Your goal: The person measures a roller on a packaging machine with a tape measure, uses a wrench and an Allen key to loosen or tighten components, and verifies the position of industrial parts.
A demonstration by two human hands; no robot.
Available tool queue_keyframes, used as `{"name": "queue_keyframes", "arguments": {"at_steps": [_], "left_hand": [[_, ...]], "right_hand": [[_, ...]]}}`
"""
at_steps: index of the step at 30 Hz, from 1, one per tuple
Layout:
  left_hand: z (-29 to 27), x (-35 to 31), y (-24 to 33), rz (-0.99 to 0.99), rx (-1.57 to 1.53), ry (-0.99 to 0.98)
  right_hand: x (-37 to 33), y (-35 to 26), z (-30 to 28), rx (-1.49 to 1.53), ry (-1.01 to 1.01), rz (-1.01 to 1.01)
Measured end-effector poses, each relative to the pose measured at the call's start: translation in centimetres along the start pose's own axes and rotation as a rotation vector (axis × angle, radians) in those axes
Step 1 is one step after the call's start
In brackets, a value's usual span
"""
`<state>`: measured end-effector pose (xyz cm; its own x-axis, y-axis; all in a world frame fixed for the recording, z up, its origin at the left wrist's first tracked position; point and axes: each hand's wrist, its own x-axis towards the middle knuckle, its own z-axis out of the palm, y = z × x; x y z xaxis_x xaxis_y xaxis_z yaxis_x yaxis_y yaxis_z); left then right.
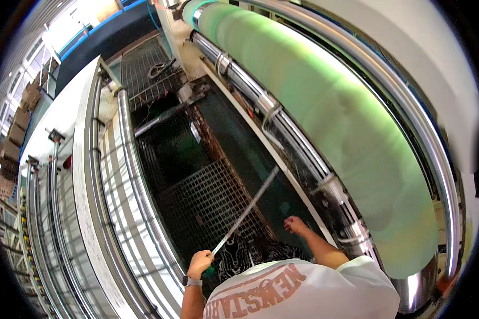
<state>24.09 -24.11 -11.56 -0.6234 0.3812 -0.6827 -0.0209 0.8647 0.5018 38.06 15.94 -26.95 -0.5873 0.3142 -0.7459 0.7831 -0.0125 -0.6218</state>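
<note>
My left hand [201, 262], with a watch on the wrist, is closed around the near end of a long, thin, pale measuring strip [245, 213] with marks along it. The strip slants away to the right, and its far end reaches close to a pale machine rail [288, 179]. A bit of green shows just under this hand; what it is I cannot make out. My right hand [294, 224] hovers to the right of the strip, apart from it. Its fingers are curled in, and nothing shows in them.
On the right lies a large roller wrapped in pale green material [351, 143], with a shiny metal shaft [292, 141] alongside. Chrome rollers [138, 170] and white framing stand at left. A metal grating [207, 196] and dark pit lie between. Cardboard boxes [16, 127] are stacked far left.
</note>
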Motion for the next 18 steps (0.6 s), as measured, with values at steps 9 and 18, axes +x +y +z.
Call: {"name": "queue_keyframes", "arguments": {"at_steps": [9,18], "left_hand": [[-26.7,28.0,13.6,0.721,0.673,-0.378],[-23.4,28.3,34.6,1.084,0.885,-0.857]], "right_hand": [[6.9,-18.3,4.4,0.179,-0.165,-0.21],[0.4,-31.6,12.1,1.228,0.496,-0.577]]}}
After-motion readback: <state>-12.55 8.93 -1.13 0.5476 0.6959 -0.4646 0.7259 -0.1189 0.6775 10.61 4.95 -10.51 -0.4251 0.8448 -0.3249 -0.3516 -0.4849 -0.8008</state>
